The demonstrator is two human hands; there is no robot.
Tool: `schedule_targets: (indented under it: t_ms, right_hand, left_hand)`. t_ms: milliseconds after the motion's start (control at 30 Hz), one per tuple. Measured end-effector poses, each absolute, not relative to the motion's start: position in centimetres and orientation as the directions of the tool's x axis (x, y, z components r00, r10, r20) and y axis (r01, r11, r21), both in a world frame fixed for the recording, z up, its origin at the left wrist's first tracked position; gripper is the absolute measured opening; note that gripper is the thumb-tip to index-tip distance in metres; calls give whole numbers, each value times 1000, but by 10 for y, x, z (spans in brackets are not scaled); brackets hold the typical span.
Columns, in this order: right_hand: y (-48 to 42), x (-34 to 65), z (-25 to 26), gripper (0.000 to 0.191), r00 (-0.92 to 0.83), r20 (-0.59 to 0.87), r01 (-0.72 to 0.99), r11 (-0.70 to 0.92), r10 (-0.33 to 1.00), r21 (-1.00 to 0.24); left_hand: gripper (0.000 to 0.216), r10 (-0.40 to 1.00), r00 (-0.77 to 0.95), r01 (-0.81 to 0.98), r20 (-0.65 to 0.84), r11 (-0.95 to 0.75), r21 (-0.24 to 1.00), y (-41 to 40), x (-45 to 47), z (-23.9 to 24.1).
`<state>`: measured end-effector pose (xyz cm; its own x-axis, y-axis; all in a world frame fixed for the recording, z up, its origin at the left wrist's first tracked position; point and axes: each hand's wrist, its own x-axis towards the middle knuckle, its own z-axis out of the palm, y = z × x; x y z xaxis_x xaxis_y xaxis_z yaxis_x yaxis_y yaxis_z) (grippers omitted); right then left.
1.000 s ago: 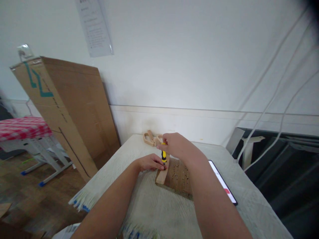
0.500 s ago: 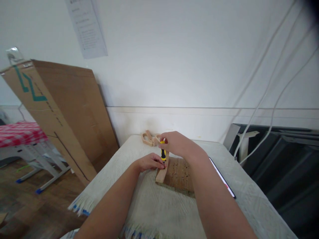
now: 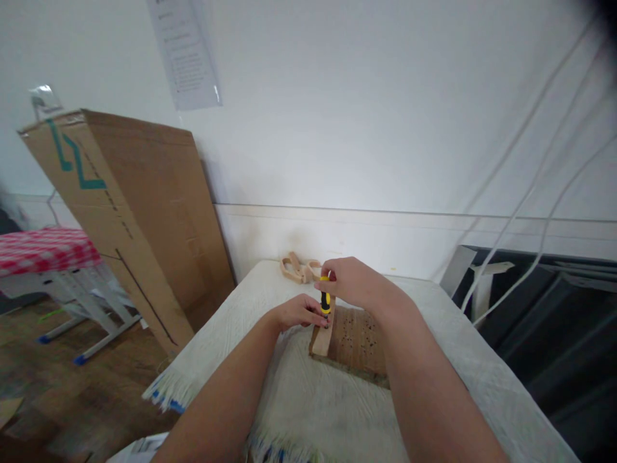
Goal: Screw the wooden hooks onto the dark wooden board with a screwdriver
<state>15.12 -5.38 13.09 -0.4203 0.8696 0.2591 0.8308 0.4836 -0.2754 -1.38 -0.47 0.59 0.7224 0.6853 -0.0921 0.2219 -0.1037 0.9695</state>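
My right hand (image 3: 349, 283) is clenched around the top of a yellow-and-black screwdriver (image 3: 326, 302), held upright with its tip on a pale wooden strip (image 3: 322, 341). My left hand (image 3: 296, 313) touches the strip beside the tip; whether it pinches anything, I cannot tell. The strip lies on a brown perforated board (image 3: 359, 341) on the cloth-covered table (image 3: 299, 399), with a cardboard box (image 3: 135, 218) at the left.

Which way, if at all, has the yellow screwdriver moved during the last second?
No. The yellow screwdriver stands upright at the same far end of the wooden strip, in the right hand; only the camera shifted.
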Motion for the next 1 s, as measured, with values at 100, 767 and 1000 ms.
schedule_targets:
  t_ms: [100, 767, 1000]
  right_hand:
    - [-52, 153, 132, 22, -416, 259, 832, 480, 872, -279]
    - [-53, 170, 137, 23, -442, 159, 843, 469, 883, -263]
    - [-45, 158, 128, 23, -427, 200, 829, 470, 882, -303]
  left_hand:
    - [36, 699, 705, 263, -115, -107, 959, -5, -13, 7]
    - [32, 680, 710, 336, -183, -98, 937, 2, -15, 4]
    - [33, 665, 718, 323, -204, -59, 944, 3, -14, 1]
